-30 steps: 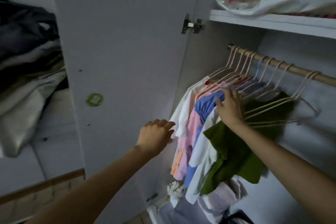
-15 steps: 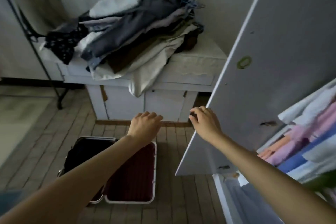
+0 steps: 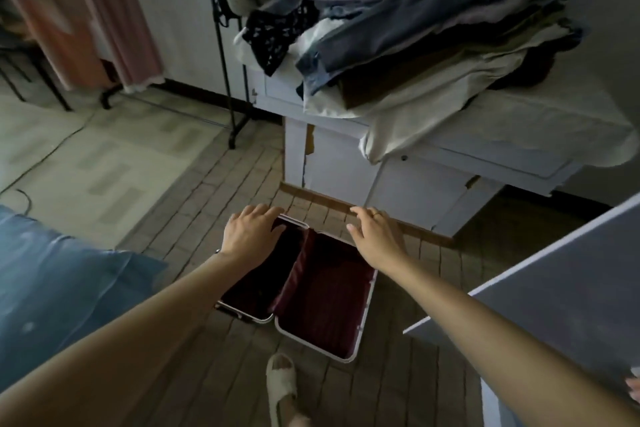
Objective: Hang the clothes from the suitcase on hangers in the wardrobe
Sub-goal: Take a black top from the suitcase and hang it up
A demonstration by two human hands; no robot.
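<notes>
Head view. The suitcase (image 3: 318,302) lies open on the brick-patterned floor (image 3: 214,191), its two halves side by side. The hinge line and the long axis of each half run from the near edge of the floor away toward the white cabinet (image 3: 433,191). The right half shows a dark red lining; the left half is in deep shadow, and whether any clothing lies in either half cannot be made out. The far rim of both halves is covered by the hands, and the left forearm hides the near left corner.

The left hand (image 3: 251,232) hangs over the far end of the left half, fingers spread and relaxed, the grip released and holding nothing. The right hand (image 3: 375,236) hangs over the far end of the right half, fingers likewise loose and empty, with a ring on one finger. Whether either hand touches the rim cannot be told.

A heap of folded clothes (image 3: 433,28) in grey, blue, beige and black sits on the cabinet top, cut off by the upper frame edge. The wardrobe door (image 3: 561,315) enters from the right, and the wardrobe interior is out of frame. A black clothes rack (image 3: 223,55) stands at the back left, its top cut off. One foot in a pale slipper (image 3: 281,381) shows at the bottom edge. A blue fabric surface (image 3: 52,288) at the left is blurred.
</notes>
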